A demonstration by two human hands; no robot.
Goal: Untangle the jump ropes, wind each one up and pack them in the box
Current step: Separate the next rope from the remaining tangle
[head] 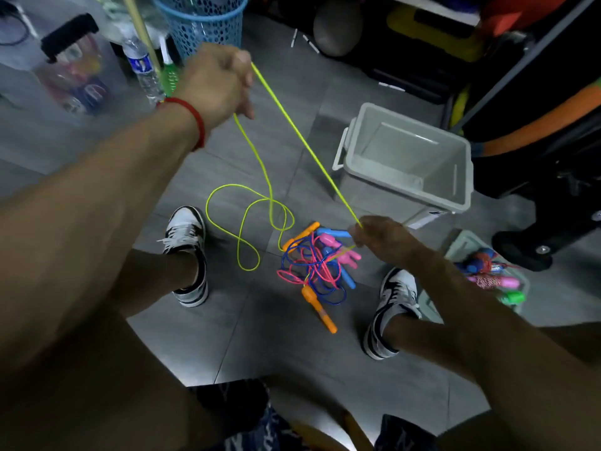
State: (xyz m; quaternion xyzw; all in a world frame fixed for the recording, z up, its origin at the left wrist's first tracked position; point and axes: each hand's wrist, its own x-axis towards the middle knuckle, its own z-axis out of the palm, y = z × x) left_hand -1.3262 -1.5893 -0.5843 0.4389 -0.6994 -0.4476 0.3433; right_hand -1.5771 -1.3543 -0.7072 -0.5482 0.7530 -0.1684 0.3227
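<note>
- The yellow rope (305, 148) runs taut on a slant from my left hand (216, 81), raised up and away from the tangle (317, 266), down to my right hand (379, 237), which sits just beside that tangle.
- Both sets of fingers are clenched, pinching the yellow rope.
- Slack hangs from my left hand and loops on the floor (279, 336), leading back into the tangle.
- The box (455, 177) stands open just beyond the tangle, nearer my right hand.

Neon yellow rope (305, 148), blue and pink tangled ropes (312, 268), orange handles (320, 309), pale grey box (403, 187), red wristband (195, 122)
</note>
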